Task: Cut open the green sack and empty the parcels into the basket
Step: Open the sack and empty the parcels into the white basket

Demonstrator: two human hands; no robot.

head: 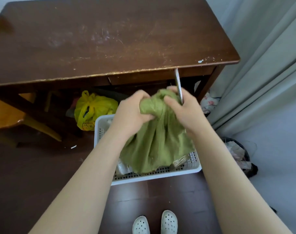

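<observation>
1. So, biggest worry from where I'm watching: my right hand (181, 108) is bunching the top of the green sack (154, 139) and pinning a long thin blade (178, 86) against it at the same time. The blade sticks up past my knuckles toward the table (110, 39) edge. If the cloth slips, that edge could slide into my fingers or nick my left hand (132, 112), which sits right beside it.
2. Second risk: the sack hangs over the white basket (160, 176), but its lower hem drapes toward the near wall. Parcels (125, 168) could tip out over the rim onto the floor if I shake it off-centre.
3. I think a few parcels already lie in the basket under the hem, though it's blurry down there, so I won't swear to it.
4. Pose: both forearms reach forward and down, hands close together at the gathered top of the sack. Left fingers are curled tight into the fabric; right fingers are clamped on fabric and blade together.
5. My feet stand just short of the basket.
</observation>
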